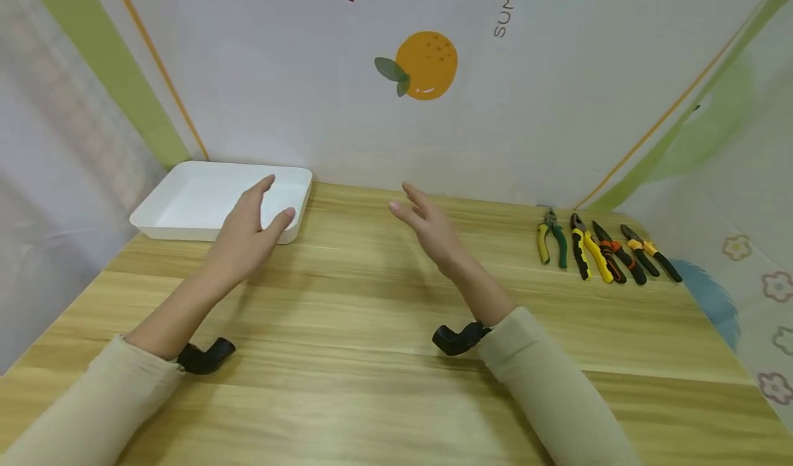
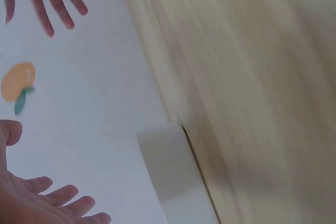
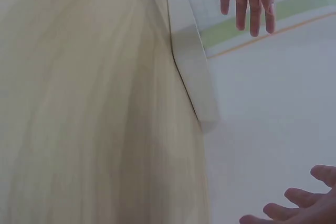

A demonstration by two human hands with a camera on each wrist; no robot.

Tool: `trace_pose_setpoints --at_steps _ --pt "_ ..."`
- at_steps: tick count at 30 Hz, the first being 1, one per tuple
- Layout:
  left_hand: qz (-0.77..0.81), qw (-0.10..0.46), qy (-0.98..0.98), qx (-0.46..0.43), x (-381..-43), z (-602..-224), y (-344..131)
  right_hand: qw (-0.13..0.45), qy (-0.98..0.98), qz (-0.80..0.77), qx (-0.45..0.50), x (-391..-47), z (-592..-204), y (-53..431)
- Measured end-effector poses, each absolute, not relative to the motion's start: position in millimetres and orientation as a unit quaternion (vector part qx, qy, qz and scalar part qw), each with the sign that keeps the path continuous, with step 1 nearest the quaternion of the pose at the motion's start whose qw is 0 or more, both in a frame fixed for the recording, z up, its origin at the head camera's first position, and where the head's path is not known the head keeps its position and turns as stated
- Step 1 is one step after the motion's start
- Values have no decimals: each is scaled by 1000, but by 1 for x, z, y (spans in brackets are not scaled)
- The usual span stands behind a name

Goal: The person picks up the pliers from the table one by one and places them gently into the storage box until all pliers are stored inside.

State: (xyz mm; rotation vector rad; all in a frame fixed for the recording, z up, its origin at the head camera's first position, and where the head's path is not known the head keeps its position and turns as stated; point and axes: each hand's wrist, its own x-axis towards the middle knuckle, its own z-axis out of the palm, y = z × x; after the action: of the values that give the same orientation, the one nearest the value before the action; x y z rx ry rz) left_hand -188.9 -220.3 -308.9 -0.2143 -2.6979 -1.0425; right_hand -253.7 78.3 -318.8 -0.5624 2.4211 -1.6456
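Observation:
My left hand (image 1: 243, 237) is held up above the table, its thumb and fingers spread apart with nothing between them. In the head view it overlaps the front right part of a white rectangular tray (image 1: 182, 233); whether it touches the rim I cannot tell. My right hand (image 1: 431, 230) hovers over the middle of the table, palm turned toward the left hand, holding nothing. Both wrist views show the fingers of each hand apart. Beyond the right hand, at the far right, lie pliers with green and yellow handles (image 1: 562, 246) and pliers with yellow and black handles (image 1: 595, 254).
Beside those lie pliers with orange and black handles (image 1: 630, 263) and another pair with black and yellow-orange handles (image 1: 665, 263). The wooden table (image 1: 322, 397) ends at a white printed cloth (image 1: 526, 129) at the back. A black device (image 1: 207, 356) sits at the left wrist, another (image 1: 457, 340) at the right.

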Motion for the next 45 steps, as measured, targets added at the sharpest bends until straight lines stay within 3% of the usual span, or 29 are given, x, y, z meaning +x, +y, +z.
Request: trace_pose_setpoints --at_steps 11,15,21,23,30,45 --pt "-540 211 -807 109 -180 -320 -292 58 767 -603 -213 -249 -337 23" --pt "-642 281 -694 165 -183 -326 -312 63 754 -617 -215 -245 -347 1" --pt "-645 345 -649 210 -185 -333 -338 72 750 -628 -196 -241 -360 -22" --pt "-635 336 -655 235 -184 -334 -344 73 743 -636 -196 -242 -364 -27" --pt "-602 194 -709 311 -181 -342 -359 89 727 -653 -193 -244 -374 -43" --pt "-583 179 -730 309 -190 -362 -372 70 761 -617 -189 -249 -387 -75"
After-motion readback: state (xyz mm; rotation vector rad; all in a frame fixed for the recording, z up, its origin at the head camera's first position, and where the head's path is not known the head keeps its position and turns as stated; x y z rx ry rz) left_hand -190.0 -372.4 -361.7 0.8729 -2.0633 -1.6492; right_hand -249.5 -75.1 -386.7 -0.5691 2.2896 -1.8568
